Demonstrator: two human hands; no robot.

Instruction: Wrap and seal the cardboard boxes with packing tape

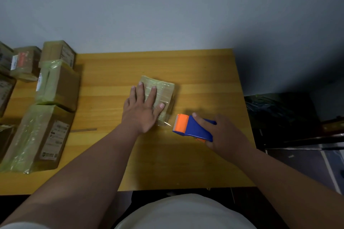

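Labels [55, 140] on the wrapped boxes too blurred to read; boxes [4, 91] at the left cut off by the edge; tape roll hidden inside the dispenser [193, 128]

We see a yellow wooden worktop [186, 163] set against a plain grey wall [167, 5]. To its right we make out a dark heap of black plastic sheeting [279, 109], with a patch of floor [307, 161] nearer us, too dim to detail.
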